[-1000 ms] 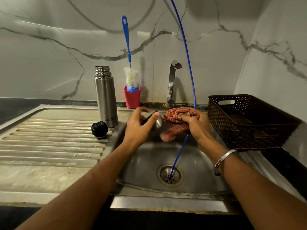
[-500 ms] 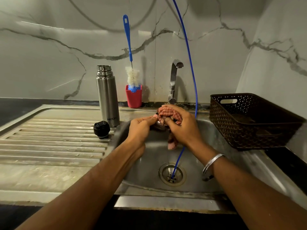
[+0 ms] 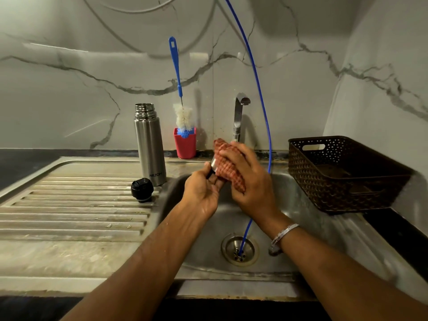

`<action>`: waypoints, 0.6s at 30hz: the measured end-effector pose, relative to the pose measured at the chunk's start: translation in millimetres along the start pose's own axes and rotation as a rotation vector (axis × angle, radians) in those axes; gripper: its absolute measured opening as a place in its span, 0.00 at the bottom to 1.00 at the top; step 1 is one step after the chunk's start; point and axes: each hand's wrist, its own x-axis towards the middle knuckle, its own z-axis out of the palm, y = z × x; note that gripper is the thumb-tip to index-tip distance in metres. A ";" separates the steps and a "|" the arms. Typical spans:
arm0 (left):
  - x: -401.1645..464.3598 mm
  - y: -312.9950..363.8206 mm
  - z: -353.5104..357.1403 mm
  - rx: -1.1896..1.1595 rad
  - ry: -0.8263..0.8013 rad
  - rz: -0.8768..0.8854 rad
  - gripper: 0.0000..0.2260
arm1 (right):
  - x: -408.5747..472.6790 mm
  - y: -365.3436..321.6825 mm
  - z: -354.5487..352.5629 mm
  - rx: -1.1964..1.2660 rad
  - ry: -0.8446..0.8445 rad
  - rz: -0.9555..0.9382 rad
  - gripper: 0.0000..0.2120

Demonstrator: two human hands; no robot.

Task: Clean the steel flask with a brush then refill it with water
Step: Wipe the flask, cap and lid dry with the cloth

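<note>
Black cap (image 3: 142, 189) and holder (image 3: 185, 142) flank flask (image 3: 150, 144).

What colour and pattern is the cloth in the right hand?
Reddish-orange with a pale check, seen in the head view: the cloth in the right hand.

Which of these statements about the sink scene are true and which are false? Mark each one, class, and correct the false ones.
1. The tall steel flask stands upright on the draining board with no cap on. True.
2. The blue-handled bottle brush lies in the sink basin. False: it stands in the red plastic holder.
3. The right hand holds a red checked cloth. True.
4. The black round stopper lies inside the dark woven plastic basket. False: it sits on the draining board beside the flask.
5. The left hand grips the flask. False: it holds a small steel part against the cloth.
</note>
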 end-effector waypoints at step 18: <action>16.8 -52.5 18.4 0.729 -0.026 0.471 0.11 | 17.2 15.9 -3.8 0.830 0.303 1.230 0.11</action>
